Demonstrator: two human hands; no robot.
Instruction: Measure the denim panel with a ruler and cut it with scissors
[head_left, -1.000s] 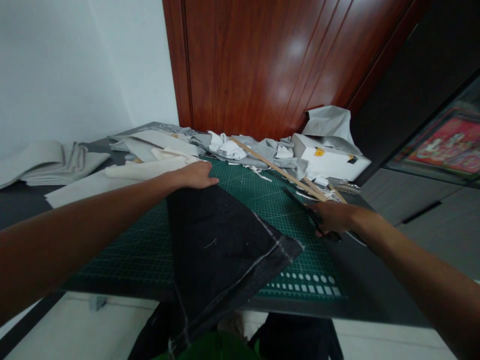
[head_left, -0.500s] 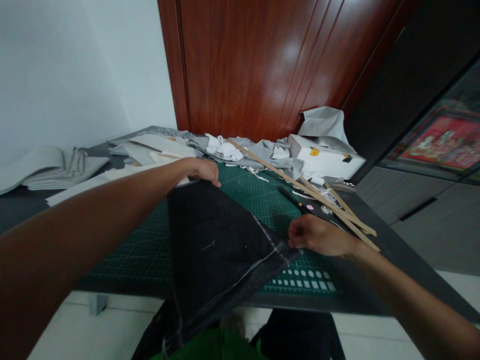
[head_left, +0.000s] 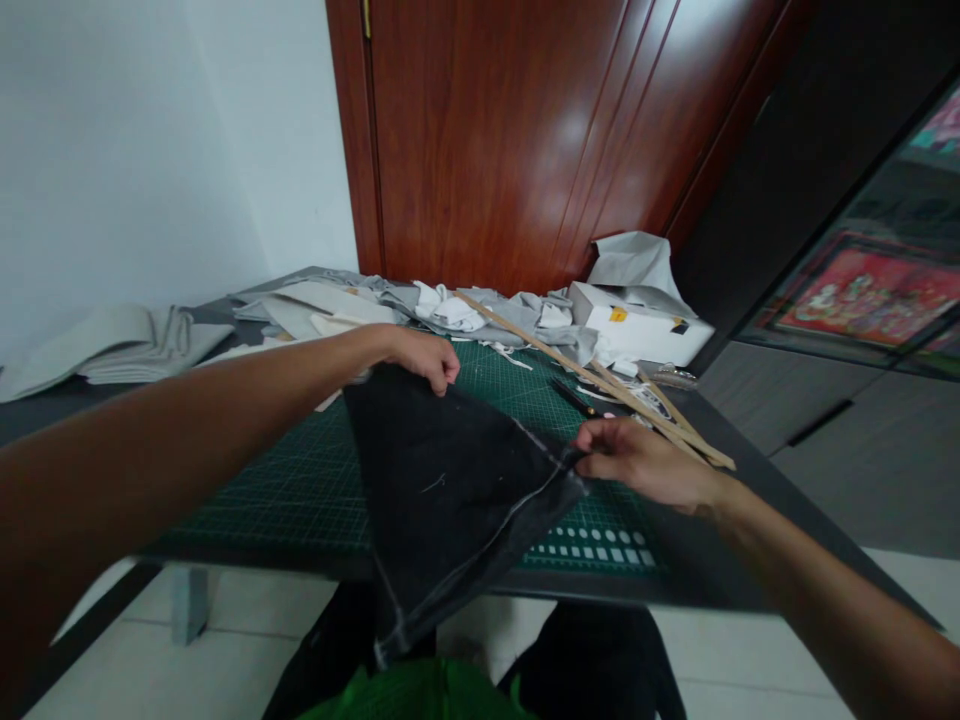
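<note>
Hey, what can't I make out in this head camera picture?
In the head view:
- Black scissors: handles mostly hidden behind the bare right hand.
- Green gridded cutting mat: middle covered by the black cloth with pale edge lines.
- Red rectangular framed picture: details too blurred.

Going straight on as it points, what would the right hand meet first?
Likely the black fabric piece with whitish lines, whose corner the right hand pinches; further on, perhaps the left hand. Depth is unclear.

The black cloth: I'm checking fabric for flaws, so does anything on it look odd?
Yes: near the middle of the black cloth lies a thin pale strand, probably a loose thread, conspicuous against the dark fabric. No obvious tear shows on the visible side.
</note>
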